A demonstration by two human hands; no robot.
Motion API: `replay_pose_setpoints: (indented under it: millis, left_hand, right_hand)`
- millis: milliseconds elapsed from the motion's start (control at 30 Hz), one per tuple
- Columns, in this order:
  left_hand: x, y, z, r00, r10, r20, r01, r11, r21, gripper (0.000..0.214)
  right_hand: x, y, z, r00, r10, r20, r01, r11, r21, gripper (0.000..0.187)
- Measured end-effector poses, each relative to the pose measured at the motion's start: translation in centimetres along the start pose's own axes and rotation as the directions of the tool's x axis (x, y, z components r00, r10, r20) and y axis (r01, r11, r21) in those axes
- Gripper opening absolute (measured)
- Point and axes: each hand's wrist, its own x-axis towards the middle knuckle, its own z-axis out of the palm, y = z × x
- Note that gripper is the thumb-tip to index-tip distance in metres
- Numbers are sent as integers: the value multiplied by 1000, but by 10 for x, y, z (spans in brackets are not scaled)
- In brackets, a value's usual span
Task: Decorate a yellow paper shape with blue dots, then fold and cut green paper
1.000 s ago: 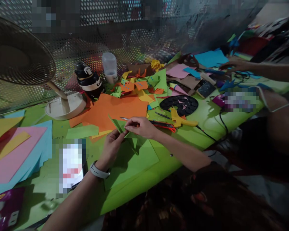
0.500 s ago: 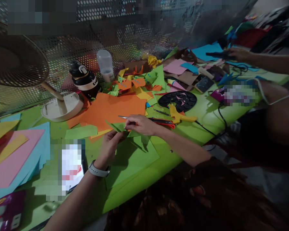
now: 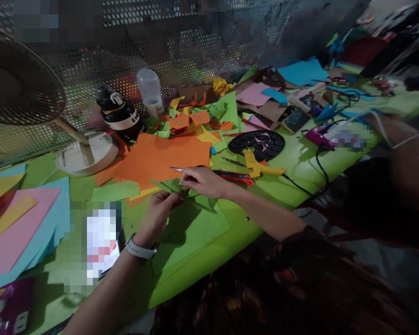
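My left hand (image 3: 159,211), with a white watch on the wrist, pinches a folded green paper piece (image 3: 199,201) from below. My right hand (image 3: 204,180) pinches the same piece from above, fingers pressed together on its fold. The piece is held just over a larger green sheet (image 3: 192,232) lying on the green table (image 3: 300,163). Red-handled scissors (image 3: 230,176) lie just behind my right hand, on the edge of a big orange sheet (image 3: 160,158).
A yellow glue gun (image 3: 260,168) with a black cable and a black round tray (image 3: 258,143) lie right of the scissors. A fan base (image 3: 85,158), a black bottle (image 3: 118,114) and a clear cup (image 3: 148,90) stand at the back. Pink and blue sheets (image 3: 21,228) are stacked left.
Another person's arm at the far right has pulled out of view. My hands keep working the green piece in nearly the same spot; the view shifted slightly.
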Motion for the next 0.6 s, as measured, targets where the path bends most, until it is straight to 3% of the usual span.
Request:
replay_pose_setpoints:
  millis: [200,400,600]
  left_hand:
    - [1,-5,-1,1000,15,1,-14,1000,-27,11]
    - [0,-6,-1,1000,30,6,-29,999,-36,11]
    - [0,-9,-2,999,37,-11,-37,999,-27,15]
  right_hand:
    - [-3,-1,5,999,28,-43,-22,990,136,6]
    - [-5,1,9,996,57,-71,-40,973,226,13]
    - [-3,2,10,988,143,-63,-103,901,422,16]
